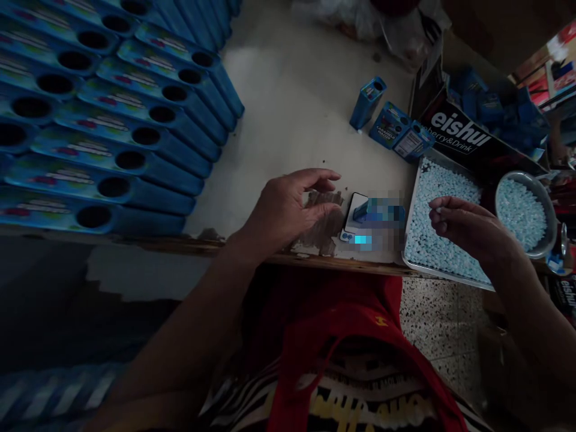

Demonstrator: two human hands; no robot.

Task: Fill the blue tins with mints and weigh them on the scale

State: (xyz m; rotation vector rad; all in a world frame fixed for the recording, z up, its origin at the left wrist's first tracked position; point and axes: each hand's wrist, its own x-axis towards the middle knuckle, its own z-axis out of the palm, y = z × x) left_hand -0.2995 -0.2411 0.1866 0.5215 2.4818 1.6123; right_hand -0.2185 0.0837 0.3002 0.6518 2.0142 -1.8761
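My left hand (290,204) is held over the table edge, thumb and fingers apart, with nothing in it. Just to its right lies a small digital scale (355,225) with a lit blue display. A small blue box (362,210) rests on the scale, its right part lost in a pixelated patch. Over a metal tray (410,225) of pale blue pellets (427,234), my right hand (468,225) has its fingertips pinched together. A tiny pale spot shows at the fingertips, too small to name. Past that hand stands a round metal bowl (549,231) of the same pellets.
Rows of blue boxes (135,135) with dark round holes fill the left side. Beyond the tray are an upright blue box (369,102) and two leaning ones (390,126). A black carton (463,129) holds more blue boxes. Plastic bags (396,36) lie at the back.
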